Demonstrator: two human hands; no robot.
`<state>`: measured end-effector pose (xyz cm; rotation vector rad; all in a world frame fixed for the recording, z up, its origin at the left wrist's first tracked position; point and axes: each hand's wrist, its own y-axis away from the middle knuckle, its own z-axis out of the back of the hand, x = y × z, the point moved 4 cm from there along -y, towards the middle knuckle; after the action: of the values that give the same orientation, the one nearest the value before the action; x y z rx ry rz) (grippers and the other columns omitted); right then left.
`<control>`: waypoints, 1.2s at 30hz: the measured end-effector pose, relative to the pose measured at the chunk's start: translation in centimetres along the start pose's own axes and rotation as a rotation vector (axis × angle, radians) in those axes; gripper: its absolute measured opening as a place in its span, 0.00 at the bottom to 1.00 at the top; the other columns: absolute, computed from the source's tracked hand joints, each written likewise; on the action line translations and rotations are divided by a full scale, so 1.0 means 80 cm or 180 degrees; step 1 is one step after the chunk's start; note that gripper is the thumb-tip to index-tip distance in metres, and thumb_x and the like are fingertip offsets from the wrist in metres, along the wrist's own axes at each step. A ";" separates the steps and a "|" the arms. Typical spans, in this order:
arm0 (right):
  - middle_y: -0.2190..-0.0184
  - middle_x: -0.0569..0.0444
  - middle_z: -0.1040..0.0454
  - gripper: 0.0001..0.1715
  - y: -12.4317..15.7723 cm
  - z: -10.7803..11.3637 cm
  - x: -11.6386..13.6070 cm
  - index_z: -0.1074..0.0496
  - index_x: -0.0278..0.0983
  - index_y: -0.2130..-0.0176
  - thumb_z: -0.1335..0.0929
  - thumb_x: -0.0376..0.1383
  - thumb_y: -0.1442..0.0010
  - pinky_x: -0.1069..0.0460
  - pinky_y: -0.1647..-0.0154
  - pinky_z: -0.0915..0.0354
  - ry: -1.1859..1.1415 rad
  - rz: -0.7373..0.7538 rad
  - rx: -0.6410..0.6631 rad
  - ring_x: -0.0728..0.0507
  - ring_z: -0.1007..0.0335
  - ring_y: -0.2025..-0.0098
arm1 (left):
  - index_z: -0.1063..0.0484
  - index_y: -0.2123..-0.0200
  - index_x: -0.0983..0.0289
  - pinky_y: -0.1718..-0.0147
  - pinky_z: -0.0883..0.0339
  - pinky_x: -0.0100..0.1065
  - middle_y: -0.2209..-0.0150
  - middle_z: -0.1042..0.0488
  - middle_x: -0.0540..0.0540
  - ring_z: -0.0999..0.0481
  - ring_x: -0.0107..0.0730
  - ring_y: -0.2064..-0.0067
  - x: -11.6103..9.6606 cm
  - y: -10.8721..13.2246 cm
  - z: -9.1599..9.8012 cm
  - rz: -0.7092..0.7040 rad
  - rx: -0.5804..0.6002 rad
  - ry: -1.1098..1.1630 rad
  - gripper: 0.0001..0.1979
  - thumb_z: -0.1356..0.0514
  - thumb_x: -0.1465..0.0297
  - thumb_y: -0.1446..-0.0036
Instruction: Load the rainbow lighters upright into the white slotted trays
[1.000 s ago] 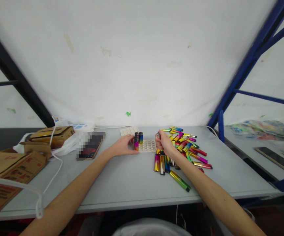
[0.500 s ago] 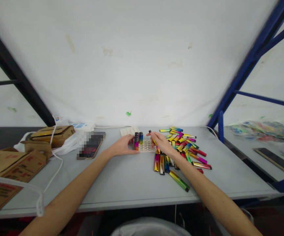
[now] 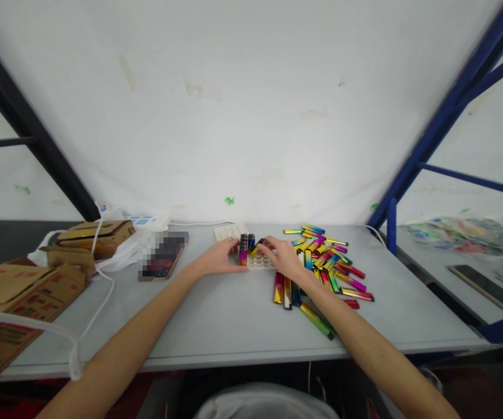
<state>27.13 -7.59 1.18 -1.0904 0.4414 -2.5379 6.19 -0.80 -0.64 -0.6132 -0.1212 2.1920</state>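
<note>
A cream tray with rows of round holes (image 3: 260, 262) lies between my hands. At its left end stand several upright lighters (image 3: 243, 250) with black tops, one of them orange and purple. My left hand (image 3: 221, 256) grips that end, thumb along the front and fingers behind, beside the standing lighters. Pinched in my right hand (image 3: 281, 255) is a yellow lighter with a black top (image 3: 256, 248), tilted over the tray close to the standing ones. To the right, a loose pile of shiny multicoloured lighters (image 3: 321, 256) lies partly under my right forearm.
A second cream tray (image 3: 229, 231) lies behind the first. On the left are a phone (image 3: 164, 256), opened cardboard boxes (image 3: 33, 291) and a white cable (image 3: 103, 285). A blue metal frame (image 3: 434, 122) rises at the right; the wall stands behind.
My right hand has moved left with the yellow lighter, which now tilts close to the standing lighters. My left hand stays at the tray's left end.
</note>
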 end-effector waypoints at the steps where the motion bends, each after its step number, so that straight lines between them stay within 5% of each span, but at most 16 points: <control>1: 0.64 0.49 0.16 0.11 -0.001 -0.002 0.000 0.25 0.38 0.59 0.32 0.41 0.26 0.52 0.60 0.34 0.0116 -0.0012 0.0049 0.41 0.19 0.62 | 0.27 0.61 0.63 0.60 0.30 0.41 0.61 0.23 0.58 0.25 0.46 0.61 0.000 0.000 0.000 -0.0006 0.0003 -0.0002 0.30 0.30 0.44 0.52; 9: 0.57 0.40 0.17 0.20 -0.013 -0.019 0.032 0.23 0.34 0.53 0.38 0.43 0.22 0.49 0.54 0.35 0.1888 0.0100 0.0659 0.38 0.19 0.57 | 0.28 0.62 0.63 0.60 0.32 0.40 0.61 0.24 0.58 0.25 0.45 0.61 -0.001 0.000 -0.002 -0.0024 0.0017 -0.0007 0.29 0.30 0.44 0.51; 12: 0.59 0.42 0.17 0.25 -0.016 -0.009 0.032 0.22 0.34 0.54 0.39 0.48 0.22 0.48 0.51 0.36 0.1993 0.0095 0.0657 0.39 0.19 0.57 | 0.29 0.63 0.63 0.61 0.32 0.40 0.62 0.25 0.57 0.26 0.44 0.62 0.000 -0.001 -0.002 0.0000 0.0003 -0.0017 0.28 0.31 0.44 0.51; 15: 0.60 0.45 0.17 0.25 -0.017 0.020 0.005 0.22 0.36 0.51 0.40 0.50 0.22 0.50 0.52 0.34 0.1713 0.0042 0.0450 0.40 0.20 0.56 | 0.29 0.63 0.63 0.62 0.33 0.40 0.63 0.24 0.57 0.26 0.44 0.63 0.000 -0.001 -0.002 -0.0019 -0.0024 0.0001 0.29 0.30 0.44 0.52; 19: 0.47 0.38 0.20 0.21 -0.017 0.065 -0.068 0.25 0.31 0.42 0.41 0.33 0.24 0.46 0.40 0.35 0.1801 -0.0278 0.0030 0.38 0.24 0.43 | 0.28 0.63 0.62 0.63 0.33 0.41 0.63 0.24 0.59 0.25 0.46 0.63 -0.001 -0.001 -0.001 -0.0031 -0.0031 0.0028 0.28 0.30 0.45 0.53; 24: 0.30 0.33 0.35 0.31 -0.017 0.076 -0.138 0.35 0.26 0.31 0.41 0.28 0.29 0.41 0.27 0.43 0.2010 -0.0448 0.0236 0.35 0.39 0.27 | 0.29 0.64 0.62 0.64 0.32 0.42 0.62 0.24 0.59 0.25 0.46 0.63 -0.002 -0.002 0.001 0.0015 0.0024 -0.0047 0.27 0.31 0.45 0.53; 27: 0.28 0.35 0.37 0.30 -0.018 0.066 -0.150 0.37 0.27 0.29 0.42 0.31 0.26 0.40 0.27 0.44 0.2098 -0.0556 0.0500 0.34 0.42 0.26 | 0.29 0.64 0.62 0.64 0.32 0.42 0.63 0.24 0.59 0.25 0.46 0.63 -0.003 -0.002 0.002 0.0012 0.0023 -0.0098 0.27 0.31 0.45 0.52; 32: 0.33 0.35 0.30 0.29 -0.023 0.058 -0.147 0.37 0.30 0.30 0.41 0.36 0.24 0.42 0.33 0.40 0.2256 -0.0791 0.0682 0.33 0.34 0.33 | 0.28 0.64 0.62 0.63 0.31 0.42 0.62 0.24 0.60 0.25 0.46 0.63 -0.003 -0.002 0.002 0.0026 0.0033 -0.0126 0.27 0.31 0.45 0.52; 36: 0.42 0.35 0.24 0.23 -0.031 0.058 -0.142 0.26 0.31 0.39 0.39 0.36 0.25 0.44 0.34 0.41 0.2452 -0.0717 0.0714 0.34 0.31 0.37 | 0.28 0.63 0.62 0.63 0.31 0.42 0.62 0.24 0.60 0.25 0.47 0.63 -0.001 -0.002 0.000 0.0033 0.0048 -0.0136 0.28 0.31 0.44 0.52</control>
<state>37.46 -1.22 -1.93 -0.0464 0.2046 -3.0492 6.32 -0.74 -0.58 -0.5601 -0.1242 2.2149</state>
